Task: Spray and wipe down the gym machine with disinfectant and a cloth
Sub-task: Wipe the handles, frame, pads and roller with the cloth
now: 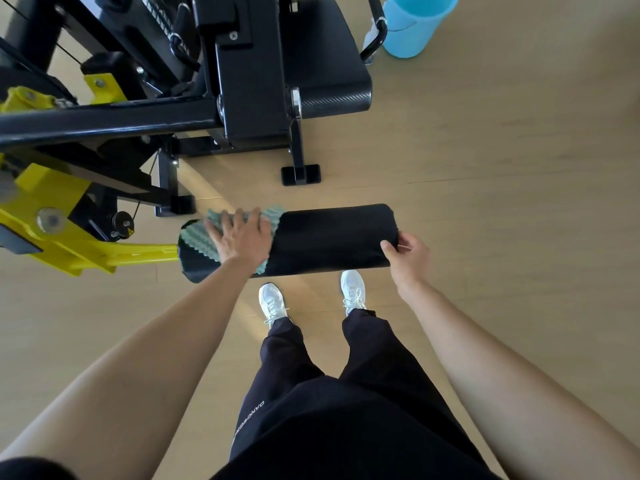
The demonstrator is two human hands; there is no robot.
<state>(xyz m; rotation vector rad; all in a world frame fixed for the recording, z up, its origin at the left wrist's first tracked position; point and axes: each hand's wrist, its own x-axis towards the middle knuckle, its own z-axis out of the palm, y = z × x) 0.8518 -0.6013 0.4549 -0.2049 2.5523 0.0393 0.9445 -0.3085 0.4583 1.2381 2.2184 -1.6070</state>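
A black roller pad (pixel 325 237) sticks out from the yellow arm (pixel 104 251) of the black gym machine (pixel 242 81), lying crosswise in front of me. A green waffle-textured cloth (pixel 199 233) is draped over the pad's left end. My left hand (pixel 240 235) lies on the cloth with fingers spread, pressing it to the pad. My right hand (pixel 407 254) grips the pad's right end, thumb on top and fingers curled round the edge. A spray bottle (pixel 370 34) peeks out white behind the machine's handle at the top, mostly hidden.
The machine's black seat (pixel 329 64) stands beyond the pad. A light blue bucket (pixel 415 22) stands on the wood floor at the top right. My white shoes (pixel 273 301) are just under the pad. Open floor lies to the right.
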